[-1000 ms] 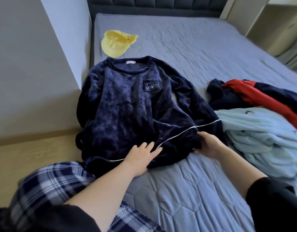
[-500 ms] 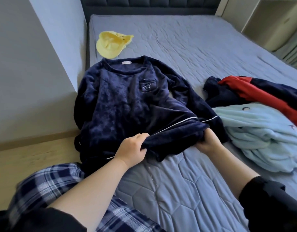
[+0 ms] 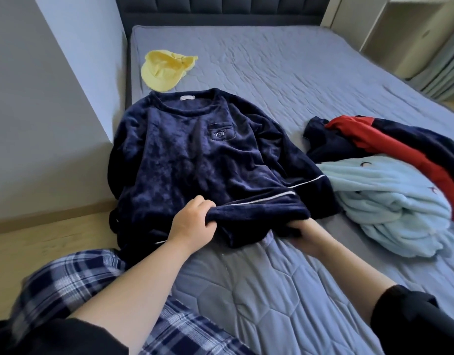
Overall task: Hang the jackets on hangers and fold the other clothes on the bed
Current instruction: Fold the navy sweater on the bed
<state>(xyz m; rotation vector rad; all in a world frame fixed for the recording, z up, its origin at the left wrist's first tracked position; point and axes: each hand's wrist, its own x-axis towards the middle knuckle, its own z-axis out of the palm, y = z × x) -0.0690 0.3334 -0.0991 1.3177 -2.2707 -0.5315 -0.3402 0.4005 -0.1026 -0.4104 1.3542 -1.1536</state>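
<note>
Two hands, left [image 3: 192, 224] and right [image 3: 306, 235], grip the navy top [image 3: 182, 155] by its hem at the bed [image 3: 272, 73] edge, open mattress beyond.

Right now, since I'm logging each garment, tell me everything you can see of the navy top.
The navy top is a dark blue, plush, velvety-looking long-sleeved pullover with a round neck, a pale label inside the collar, an embroidered chest pocket and white piping near hem and cuff. It lies front up on the bed, collar toward the headboard, one sleeve drooping over the bed's edge. The left hand and the right hand grip its lifted hem.
</note>
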